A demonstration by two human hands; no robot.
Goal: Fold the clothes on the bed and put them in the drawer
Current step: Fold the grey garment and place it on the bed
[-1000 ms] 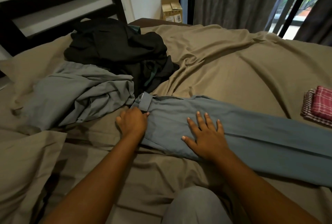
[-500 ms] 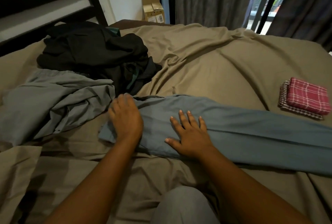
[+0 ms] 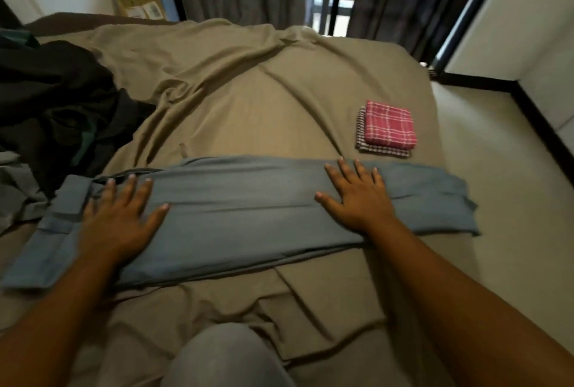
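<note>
Left hand [image 3: 118,225]: flat, fingers spread, gripping nothing, pinning the waistband end.
Right hand [image 3: 357,200]: flat too, pressing the legs smooth.
Trousers [image 3: 236,212]: stretched left to right across the near bed [image 3: 248,107], seemingly laid out for folding.
Pile [image 3: 56,100]: far left, unfolded.

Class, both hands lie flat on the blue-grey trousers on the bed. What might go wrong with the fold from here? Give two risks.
1. The hem end of the trousers lies at the right edge of the sheet, beside the floor; it may slip off.
2. The sheet near the person is rumpled, so the left hand and right hand, pressing flat, may set creases or give an uneven fold.
</note>
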